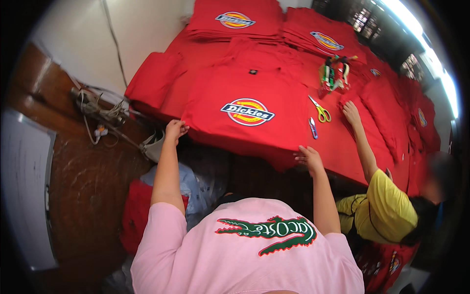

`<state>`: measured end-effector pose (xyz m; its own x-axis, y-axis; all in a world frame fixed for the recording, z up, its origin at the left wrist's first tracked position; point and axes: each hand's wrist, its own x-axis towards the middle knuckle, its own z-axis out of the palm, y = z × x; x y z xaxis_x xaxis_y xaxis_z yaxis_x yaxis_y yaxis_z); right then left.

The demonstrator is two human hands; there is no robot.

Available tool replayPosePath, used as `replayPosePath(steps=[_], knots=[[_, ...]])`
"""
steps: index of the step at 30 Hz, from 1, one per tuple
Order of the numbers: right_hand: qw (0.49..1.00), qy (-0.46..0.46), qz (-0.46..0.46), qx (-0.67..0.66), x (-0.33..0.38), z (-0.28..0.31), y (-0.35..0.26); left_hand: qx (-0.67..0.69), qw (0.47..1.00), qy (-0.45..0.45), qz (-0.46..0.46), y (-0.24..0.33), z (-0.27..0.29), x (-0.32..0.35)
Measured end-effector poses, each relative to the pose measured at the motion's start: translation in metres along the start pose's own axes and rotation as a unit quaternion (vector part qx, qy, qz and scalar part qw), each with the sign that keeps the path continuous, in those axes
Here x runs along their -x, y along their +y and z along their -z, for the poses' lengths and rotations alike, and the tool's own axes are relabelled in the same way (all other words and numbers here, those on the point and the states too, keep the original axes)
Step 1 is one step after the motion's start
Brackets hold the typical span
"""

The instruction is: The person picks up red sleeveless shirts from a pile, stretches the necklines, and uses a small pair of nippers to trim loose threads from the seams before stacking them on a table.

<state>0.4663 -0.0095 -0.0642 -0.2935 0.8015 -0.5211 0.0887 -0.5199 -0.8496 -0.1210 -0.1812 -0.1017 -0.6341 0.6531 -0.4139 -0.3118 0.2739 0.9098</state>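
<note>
on table, both hands [175, 130] [308, 158] grip red shirt [245, 105] hem.

Two of the person's own hands, left hand [175, 129] and right hand [308, 158], rest at the near edge of the table [338, 147]; one co-worker's hand [350, 111] lies on it too. One spread red T-shirt [247, 110], two folded red stacks [235, 19] at the far edge, one pair of green-handled scissors [320, 111], one small cutter [313, 127]
</note>
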Motion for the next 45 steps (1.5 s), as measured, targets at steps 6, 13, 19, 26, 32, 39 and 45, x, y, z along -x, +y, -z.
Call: replayPosePath(steps=[6, 13, 19, 26, 32, 39, 45], knots=[[0.967, -0.06, 0.211, -0.127, 0.014, 0.015, -0.088, 0.067, 0.989, -0.063, -0.114, 0.044, 0.039, 0.101], [0.861, -0.384, 0.319, -0.091, 0.081, -0.041, -0.258, 0.173, 0.951, -0.06, -0.247, 0.083, 0.148, 0.338], [0.829, -0.512, 0.222, -0.024, -0.009, -0.267, -0.172, 0.209, 0.915, 0.26, -0.227, 0.003, 0.283, 0.445], [0.814, -0.577, 0.065, -0.014, 0.104, -0.449, -0.073, 0.182, 0.802, 0.469, -0.322, -0.023, 0.351, 0.657], [0.784, -0.592, -0.032, 0.186, 0.134, -0.48, 0.058, 0.176, 0.804, 0.538, -0.181, -0.134, 0.298, 0.749], [0.653, -0.569, -0.037, 0.499, 0.042, -0.422, 0.237, -0.278, 0.765, 0.485, 0.319, -0.409, 0.274, 0.796], [0.484, -0.512, 0.151, 0.694, -0.048, -0.277, 0.223, -0.181, 0.882, 0.291, 0.325, -0.385, 0.256, 0.627]])
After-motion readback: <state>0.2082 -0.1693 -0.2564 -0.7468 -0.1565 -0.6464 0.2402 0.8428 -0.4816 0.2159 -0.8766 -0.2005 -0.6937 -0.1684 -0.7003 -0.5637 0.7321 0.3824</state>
